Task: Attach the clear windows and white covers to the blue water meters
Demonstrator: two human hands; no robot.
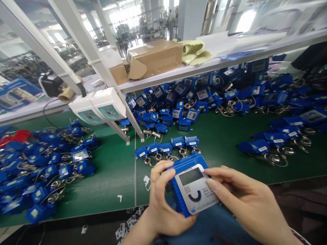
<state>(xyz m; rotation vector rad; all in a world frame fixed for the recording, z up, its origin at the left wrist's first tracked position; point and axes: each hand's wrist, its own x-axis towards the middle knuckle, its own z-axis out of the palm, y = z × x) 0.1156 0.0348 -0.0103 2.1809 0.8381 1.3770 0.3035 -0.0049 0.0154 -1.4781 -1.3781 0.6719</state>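
A blue meter (pixel 176 195) with a grey display window and a silver-white face label (pixel 198 200) is held up in front of me, tilted toward my view. My left hand (pixel 163 204) wraps round its left side, fingers at the top edge and thumb under the bottom corner. At the right edge of the face, the thumb and index finger of my right hand (pixel 237 192) press together on the meter and its label. Its underside is hidden by the hands. Just beyond it, a short row of blue meters (pixel 166 148) with metal pipe fittings lies on the green bench (pixel 112 180).
Many blue meters are heaped at left (pixel 51 160), at the back (pixel 176 98) and at right (pixel 276 136). White control boxes (pixel 99 105) hang on a frame post. A cardboard box (pixel 155 58) and yellow cloth (pixel 195 51) sit on the shelf. Label scraps (pixel 125 228) lie below.
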